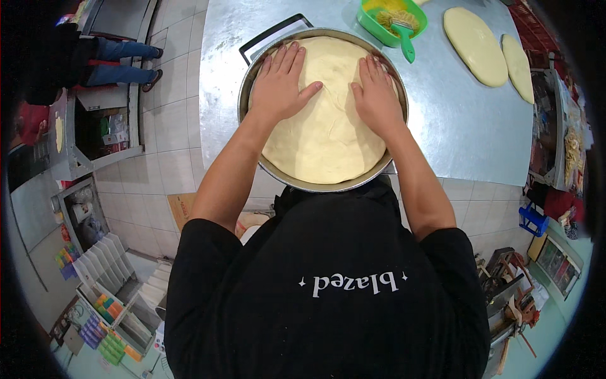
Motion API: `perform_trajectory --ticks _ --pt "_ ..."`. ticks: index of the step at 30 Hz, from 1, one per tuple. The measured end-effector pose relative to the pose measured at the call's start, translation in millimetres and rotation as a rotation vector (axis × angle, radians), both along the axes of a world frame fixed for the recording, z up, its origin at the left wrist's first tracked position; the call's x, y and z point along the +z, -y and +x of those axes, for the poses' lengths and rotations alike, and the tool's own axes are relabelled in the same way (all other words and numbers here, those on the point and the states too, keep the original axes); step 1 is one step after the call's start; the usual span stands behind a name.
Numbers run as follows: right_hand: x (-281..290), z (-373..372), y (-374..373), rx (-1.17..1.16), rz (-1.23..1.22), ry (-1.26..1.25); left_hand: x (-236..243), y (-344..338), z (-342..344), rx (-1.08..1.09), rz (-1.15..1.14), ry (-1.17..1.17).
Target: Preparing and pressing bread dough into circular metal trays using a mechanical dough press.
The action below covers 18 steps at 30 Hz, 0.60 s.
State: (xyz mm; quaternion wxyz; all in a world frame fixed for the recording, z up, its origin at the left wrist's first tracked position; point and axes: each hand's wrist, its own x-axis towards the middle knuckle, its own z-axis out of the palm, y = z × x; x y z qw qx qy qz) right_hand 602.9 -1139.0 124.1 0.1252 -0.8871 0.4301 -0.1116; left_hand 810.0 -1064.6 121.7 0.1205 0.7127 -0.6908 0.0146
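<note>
Seen from the head, both hands are lying flat, fingers spread, gripping nothing: the left hand point(279, 85) and right hand point(377, 95) are pressing on smooth, pale dough point(328, 136) filling a round metal pan point(315, 184); the pan is sitting on a dull steel worktop point(454, 126); a green plastic tub point(372, 22) is holding a brush; two flat oval dough pieces point(475, 45) are lying beyond; the pan's near rim is disappearing behind the black shirt.

bakery kitchen | steel table point(467, 126) | dough ovals point(475, 45) | tiled floor point(177, 95)
</note>
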Motion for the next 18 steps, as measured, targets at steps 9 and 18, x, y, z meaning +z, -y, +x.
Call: perform_trajectory --ticks 9,18 --pt "-1 7 -49 -0.235 -0.069 -0.161 -3 -8 1 0.034 0.048 -0.005" --pt "3 -8 -43 -0.148 -0.067 -0.150 -5 -9 13 -0.082 0.005 -0.128"
